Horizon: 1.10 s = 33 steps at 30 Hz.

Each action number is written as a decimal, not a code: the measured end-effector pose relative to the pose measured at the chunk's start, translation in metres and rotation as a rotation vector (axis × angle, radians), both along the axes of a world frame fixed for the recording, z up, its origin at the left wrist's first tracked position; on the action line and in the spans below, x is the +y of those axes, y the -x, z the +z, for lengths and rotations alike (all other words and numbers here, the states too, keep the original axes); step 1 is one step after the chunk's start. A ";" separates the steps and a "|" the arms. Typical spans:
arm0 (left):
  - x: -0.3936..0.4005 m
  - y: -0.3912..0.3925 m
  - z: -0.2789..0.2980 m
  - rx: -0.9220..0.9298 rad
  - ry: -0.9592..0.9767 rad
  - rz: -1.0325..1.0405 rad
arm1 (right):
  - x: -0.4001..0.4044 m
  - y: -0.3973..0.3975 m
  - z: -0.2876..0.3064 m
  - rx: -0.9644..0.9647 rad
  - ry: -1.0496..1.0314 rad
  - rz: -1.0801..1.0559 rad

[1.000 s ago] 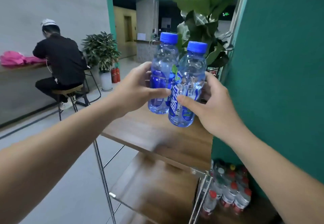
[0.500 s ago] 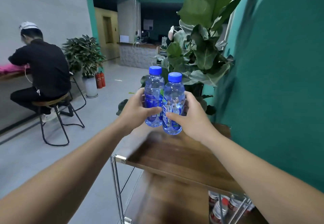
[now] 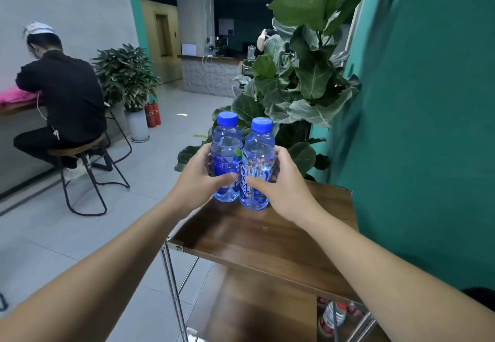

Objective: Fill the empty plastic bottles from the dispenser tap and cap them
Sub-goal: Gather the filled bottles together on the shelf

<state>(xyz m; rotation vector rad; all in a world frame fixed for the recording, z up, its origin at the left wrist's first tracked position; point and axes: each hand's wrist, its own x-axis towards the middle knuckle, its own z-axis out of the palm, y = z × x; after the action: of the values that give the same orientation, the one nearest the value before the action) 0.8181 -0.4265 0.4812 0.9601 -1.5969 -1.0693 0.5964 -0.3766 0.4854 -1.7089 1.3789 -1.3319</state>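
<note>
Two capped bottles at mid-frame, side by side and touching, bases at the far edge of the wooden table (image 3: 267,237): left bottle (image 3: 226,151) gripped by the left hand (image 3: 197,181), right bottle (image 3: 258,159) gripped by the right hand (image 3: 285,189), fingers and thumbs curled round the labels. Both upright, blue caps on, clear inside. Behind them a large-leafed plant (image 3: 302,73); at left of frame, a person in black (image 3: 64,100) seated on a stool (image 3: 80,170).

Far to my left, a person in black clothes (image 3: 63,95) sits on a wooden stool (image 3: 77,151). Just right of them stand a leafy potted plant (image 3: 126,79) and red fire extinguishers (image 3: 153,114).
</note>
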 end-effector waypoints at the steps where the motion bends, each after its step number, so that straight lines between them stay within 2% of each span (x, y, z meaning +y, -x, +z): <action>1: 0.001 0.000 0.000 -0.013 0.005 0.014 | 0.000 0.001 0.000 -0.002 -0.002 0.007; 7: 0.016 0.005 0.003 -0.106 -0.007 0.138 | 0.004 0.012 0.001 -0.034 -0.043 0.086; 10: 0.042 0.014 0.005 -0.129 0.023 0.449 | 0.009 0.026 0.005 -0.118 -0.026 0.027; 12: 0.062 0.028 0.007 -0.068 0.082 0.553 | 0.019 0.037 0.010 -0.133 -0.011 -0.028; 14: 0.082 0.051 0.012 0.025 0.108 0.454 | 0.034 0.051 0.015 -0.124 0.016 -0.061; 21: 0.138 0.180 0.045 0.070 0.194 0.149 | 0.105 0.129 0.024 -0.131 0.131 -0.147; 25: 0.173 0.269 0.037 0.141 0.116 0.016 | 0.154 0.193 0.016 -0.131 0.154 -0.244; 29: 0.207 0.341 0.014 0.131 0.016 -0.096 | 0.199 0.249 -0.015 -0.109 0.104 -0.327; 33: 0.224 0.389 -0.028 0.160 -0.127 -0.081 | 0.228 0.288 -0.060 -0.137 0.026 -0.418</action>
<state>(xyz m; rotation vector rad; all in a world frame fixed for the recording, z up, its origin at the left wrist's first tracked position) 0.4290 -0.2025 0.4534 0.8756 -1.4604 -1.2842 0.3083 -0.1482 0.4257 -1.3580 1.7033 -1.6611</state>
